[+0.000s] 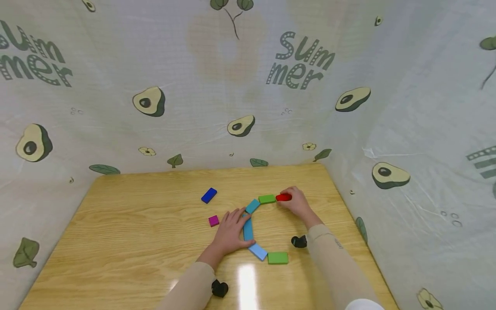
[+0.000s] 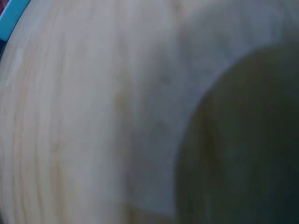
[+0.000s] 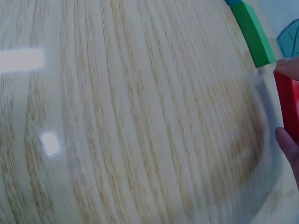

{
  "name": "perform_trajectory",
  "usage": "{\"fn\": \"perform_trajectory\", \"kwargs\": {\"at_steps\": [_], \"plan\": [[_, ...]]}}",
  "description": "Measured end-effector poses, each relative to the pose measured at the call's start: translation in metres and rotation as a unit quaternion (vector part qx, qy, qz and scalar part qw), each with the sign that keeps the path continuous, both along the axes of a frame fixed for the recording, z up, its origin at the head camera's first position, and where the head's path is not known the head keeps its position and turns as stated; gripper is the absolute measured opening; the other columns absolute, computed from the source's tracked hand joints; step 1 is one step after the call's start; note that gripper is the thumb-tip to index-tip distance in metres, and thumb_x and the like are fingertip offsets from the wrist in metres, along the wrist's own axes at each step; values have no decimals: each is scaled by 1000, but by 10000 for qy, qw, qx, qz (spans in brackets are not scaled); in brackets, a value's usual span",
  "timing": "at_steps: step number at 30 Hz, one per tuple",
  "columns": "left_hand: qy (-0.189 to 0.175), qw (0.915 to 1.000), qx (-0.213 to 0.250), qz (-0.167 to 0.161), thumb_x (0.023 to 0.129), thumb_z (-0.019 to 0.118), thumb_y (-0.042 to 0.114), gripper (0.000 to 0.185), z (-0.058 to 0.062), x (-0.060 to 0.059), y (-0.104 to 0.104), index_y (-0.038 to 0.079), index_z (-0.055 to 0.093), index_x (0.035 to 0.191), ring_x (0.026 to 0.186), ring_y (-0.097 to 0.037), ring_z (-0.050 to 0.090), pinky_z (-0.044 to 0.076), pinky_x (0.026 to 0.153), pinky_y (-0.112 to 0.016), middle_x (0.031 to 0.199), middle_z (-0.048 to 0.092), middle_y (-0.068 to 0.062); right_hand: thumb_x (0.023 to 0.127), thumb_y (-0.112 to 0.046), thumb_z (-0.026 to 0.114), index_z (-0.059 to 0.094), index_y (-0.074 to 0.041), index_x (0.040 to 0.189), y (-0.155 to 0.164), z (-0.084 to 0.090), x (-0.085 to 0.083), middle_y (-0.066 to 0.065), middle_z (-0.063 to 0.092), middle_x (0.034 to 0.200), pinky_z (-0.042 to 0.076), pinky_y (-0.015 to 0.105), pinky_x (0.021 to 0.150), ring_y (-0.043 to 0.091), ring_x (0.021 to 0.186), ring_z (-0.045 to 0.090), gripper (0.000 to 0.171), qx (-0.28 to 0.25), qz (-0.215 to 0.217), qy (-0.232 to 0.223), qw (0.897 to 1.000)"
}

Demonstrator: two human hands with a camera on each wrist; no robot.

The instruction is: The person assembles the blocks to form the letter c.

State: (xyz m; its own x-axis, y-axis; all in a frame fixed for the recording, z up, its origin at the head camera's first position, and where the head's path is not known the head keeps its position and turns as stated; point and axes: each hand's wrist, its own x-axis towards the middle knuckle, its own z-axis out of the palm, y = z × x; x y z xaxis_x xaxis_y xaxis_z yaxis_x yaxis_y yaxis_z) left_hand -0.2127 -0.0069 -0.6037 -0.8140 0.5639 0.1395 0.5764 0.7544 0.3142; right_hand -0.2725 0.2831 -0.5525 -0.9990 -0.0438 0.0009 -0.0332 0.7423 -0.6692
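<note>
Several flat blocks form a curved row on the wooden table. My right hand (image 1: 297, 204) pinches a red block (image 1: 283, 197) at the row's far right end, beside a green block (image 1: 267, 199). In the right wrist view, a thumb and finger grip the red block (image 3: 287, 105), with a narrow gap to the green block (image 3: 254, 35). My left hand (image 1: 229, 234) lies with spread fingers against a blue block (image 1: 248, 228) in the row's left part; its thumb touches near the light blue block (image 1: 257, 252). The left wrist view is blurred and shows no fingers.
A teal block (image 1: 253, 206) links the blue and green ones. Another green block (image 1: 277, 258) ends the near side. Left of the row lie a dark blue block (image 1: 209, 195) and a magenta block (image 1: 213, 221). A patterned cloth (image 1: 193, 142) hangs behind the table (image 1: 135, 224).
</note>
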Motion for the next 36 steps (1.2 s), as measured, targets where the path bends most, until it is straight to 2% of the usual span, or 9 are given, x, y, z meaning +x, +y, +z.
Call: {"fn": "perform_trajectory", "kwargs": {"at_steps": [5,12,25,36], "plan": [[55,10000,-70,-35,77,52,80,93,-2,1,0,25,38,151,144,-28,21,13,115,-53,160,21,-4,85,-27,76,66,-2,119,5,-9,0,18,54,121,48,50,90,37,111,51,43,86,-234,-25,9997],[-7,9998,-182,17,77,50,82,94,-4,0,1,27,36,151,145,-26,19,10,116,-52,160,19,-2,84,-28,78,65,-2,121,3,-17,-1,20,51,122,48,52,92,38,113,48,47,-126,-496,4,9987],[13,9996,-277,9,76,47,84,95,-4,-3,1,28,35,152,145,-25,19,10,116,-52,160,19,-1,83,-29,79,65,-2,121,4,-26,0,18,48,120,45,51,95,37,113,48,48,-239,-726,63,9971],[-6,9997,-221,51,76,51,82,94,-1,-2,1,27,37,151,144,-27,20,11,116,-53,160,21,-2,85,-25,78,66,-3,122,8,-36,3,16,48,115,45,47,95,33,107,50,45,-491,-565,305,9967]]}}
